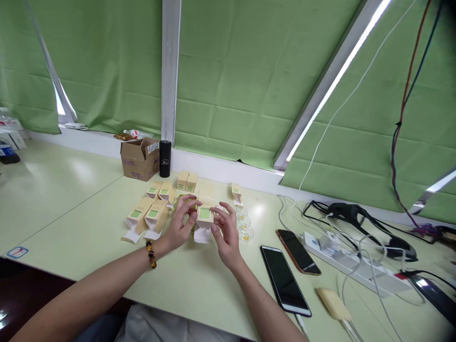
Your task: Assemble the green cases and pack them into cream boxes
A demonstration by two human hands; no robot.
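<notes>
Green curtains (263,71) back a cream box (204,214) (white flap (202,234) out).

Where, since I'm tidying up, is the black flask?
In the head view, the black flask stands left of centre, immediately right of the open cardboard box.

The small box (205,202) is coloured pale tan and marked with a green square in a pale border, its flap (202,234) being white, and the same colours are repeated on the neighbouring boxes (156,213). The table (85,228) is tinted pale yellow-green, backed by plain green curtains (249,85). The brown carton (138,166) is printed in purple, the black tumbler (165,166) is marked with a white emblem, and the bracelet (150,254) is beaded in amber and black.
</notes>
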